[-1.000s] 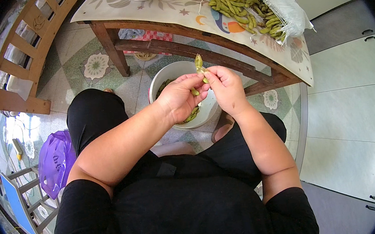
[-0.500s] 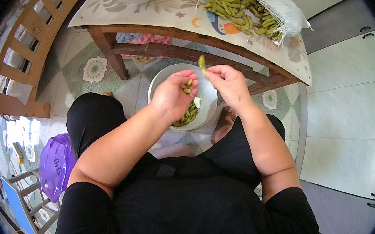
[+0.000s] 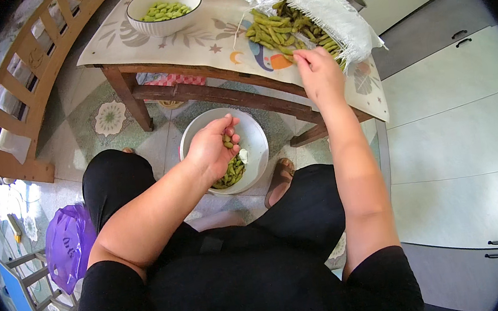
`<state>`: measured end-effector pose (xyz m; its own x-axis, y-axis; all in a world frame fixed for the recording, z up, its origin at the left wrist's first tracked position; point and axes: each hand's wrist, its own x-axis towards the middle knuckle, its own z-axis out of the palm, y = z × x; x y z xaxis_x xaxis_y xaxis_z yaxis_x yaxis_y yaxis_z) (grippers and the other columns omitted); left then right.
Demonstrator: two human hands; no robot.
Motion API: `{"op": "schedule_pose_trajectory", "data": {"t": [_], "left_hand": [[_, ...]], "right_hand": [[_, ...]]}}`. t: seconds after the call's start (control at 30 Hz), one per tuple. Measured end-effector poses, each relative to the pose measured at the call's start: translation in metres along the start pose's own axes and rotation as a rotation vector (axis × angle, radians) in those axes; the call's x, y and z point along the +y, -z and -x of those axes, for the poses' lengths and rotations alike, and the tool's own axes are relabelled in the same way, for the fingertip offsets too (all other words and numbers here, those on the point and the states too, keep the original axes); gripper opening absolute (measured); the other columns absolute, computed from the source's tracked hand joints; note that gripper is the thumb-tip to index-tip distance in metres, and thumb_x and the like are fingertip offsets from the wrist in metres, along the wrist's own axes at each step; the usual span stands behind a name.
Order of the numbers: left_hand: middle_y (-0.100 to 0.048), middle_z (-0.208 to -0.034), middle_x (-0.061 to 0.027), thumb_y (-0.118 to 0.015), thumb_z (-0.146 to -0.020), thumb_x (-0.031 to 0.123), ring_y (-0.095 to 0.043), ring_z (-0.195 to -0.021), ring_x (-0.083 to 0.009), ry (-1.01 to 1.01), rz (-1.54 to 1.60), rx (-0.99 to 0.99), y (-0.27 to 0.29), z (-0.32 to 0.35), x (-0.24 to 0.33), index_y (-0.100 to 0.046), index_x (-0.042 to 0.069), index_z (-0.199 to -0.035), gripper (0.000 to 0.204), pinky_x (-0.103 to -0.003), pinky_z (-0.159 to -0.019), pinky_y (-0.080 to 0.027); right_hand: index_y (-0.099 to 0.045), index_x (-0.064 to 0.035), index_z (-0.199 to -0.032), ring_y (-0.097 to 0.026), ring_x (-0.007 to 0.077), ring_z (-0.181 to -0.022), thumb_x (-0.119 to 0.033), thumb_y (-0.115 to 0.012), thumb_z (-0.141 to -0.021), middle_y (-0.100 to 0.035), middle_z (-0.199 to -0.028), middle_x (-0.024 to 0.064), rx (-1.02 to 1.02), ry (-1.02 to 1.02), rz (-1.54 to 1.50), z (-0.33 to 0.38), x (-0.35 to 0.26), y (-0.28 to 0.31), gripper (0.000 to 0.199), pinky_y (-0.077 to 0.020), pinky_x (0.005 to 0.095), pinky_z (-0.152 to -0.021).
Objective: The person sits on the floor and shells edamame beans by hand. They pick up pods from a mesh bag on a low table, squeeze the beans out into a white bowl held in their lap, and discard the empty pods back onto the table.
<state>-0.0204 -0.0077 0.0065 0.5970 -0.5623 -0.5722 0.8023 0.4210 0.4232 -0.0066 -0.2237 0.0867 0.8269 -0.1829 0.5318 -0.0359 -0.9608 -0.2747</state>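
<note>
My left hand [image 3: 214,144] is curled over the bucket, with shelled green soybeans [image 3: 227,141] in its palm. Beneath it, the pale round bucket [image 3: 254,139] on the floor holds empty green pods [image 3: 234,174] and a small white scrap [image 3: 243,155]. My right hand [image 3: 320,74] is stretched out to the table, fingers bunched at the near edge of a heap of edamame pods [image 3: 272,30]. Whatever is between those fingertips is hidden. The heap spills from a white woven sack [image 3: 320,9]. A white ribbed bowl [image 3: 165,26] of shelled beans stands on the table's left.
A patterned cloth covers the wooden table [image 3: 209,68], its rail and legs just beyond the bucket. At the left are a slatted wooden bed rail [image 3: 26,112], a purple plastic bag [image 3: 72,247] and a blue-topped stool [image 3: 24,300]. Pale cabinets [image 3: 451,140] line the right side.
My right hand has moved from above the bucket, where it held a pod, up and right to the pod heap. My left hand's fingers have curled more around the beans. The view has shifted.
</note>
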Motion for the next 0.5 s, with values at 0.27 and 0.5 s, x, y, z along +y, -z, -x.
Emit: {"op": "schedule_pose_trajectory", "data": {"t": [0.27,0.5], "left_hand": [[-0.043,-0.064,0.0038,-0.050,-0.083,0.019,-0.042,-0.060,-0.0086,-0.006,-0.061,-0.044,-0.003,-0.001,0.006,-0.054,0.007,-0.085,0.013,-0.023,-0.054,-0.035],[-0.044,-0.065,0.0039,-0.052,-0.083,0.017,-0.042,-0.060,-0.0073,-0.222,-0.197,-0.189,-0.004,0.007,0.013,-0.054,0.008,-0.083,0.009,-0.022,-0.055,-0.034]], "right_hand": [[-0.063,-0.0097,-0.076,-0.052,0.0262,-0.082,-0.015,-0.059,-0.071,-0.055,-0.081,0.0069,-0.198,0.233,0.342,-0.037,0.019,-0.008,0.008,-0.0433,0.0359,-0.071],[-0.058,-0.0066,-0.079,-0.053,0.0275,-0.081,-0.012,-0.056,-0.074,-0.057,-0.086,0.0075,0.020,0.179,-0.027,-0.003,-0.016,-0.002,0.008,-0.0428,0.0370,-0.069]]}}
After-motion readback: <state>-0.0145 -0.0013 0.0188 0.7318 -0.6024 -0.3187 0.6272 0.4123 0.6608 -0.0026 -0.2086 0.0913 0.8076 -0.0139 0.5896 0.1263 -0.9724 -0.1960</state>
